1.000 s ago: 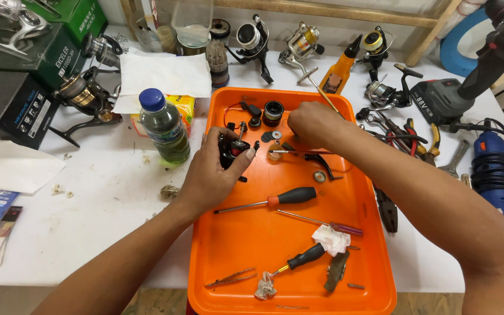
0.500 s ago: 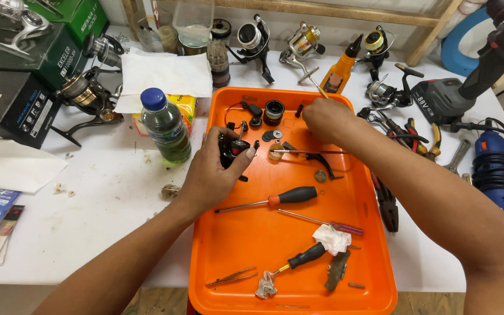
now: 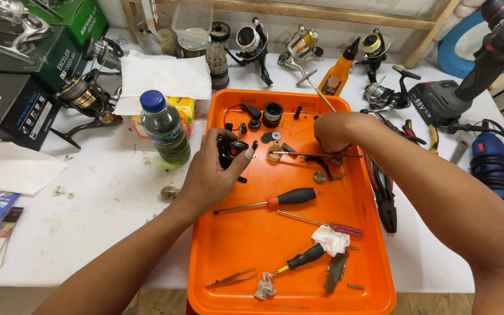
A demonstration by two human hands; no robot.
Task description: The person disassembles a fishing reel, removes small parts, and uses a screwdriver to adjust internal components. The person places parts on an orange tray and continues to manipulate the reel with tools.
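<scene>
Left hand stays gripping black reel body | right hand has slid toward 3 o'clock, pinching thin rod | orange tray unmoved

A tray lies on the table, a bottle to its left, screwdrivers in it.

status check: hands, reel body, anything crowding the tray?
Left hand grips black reel body over orange tray. Right hand holds thin rod pointed toward it. Loose parts, screwdriver lie close by.
</scene>
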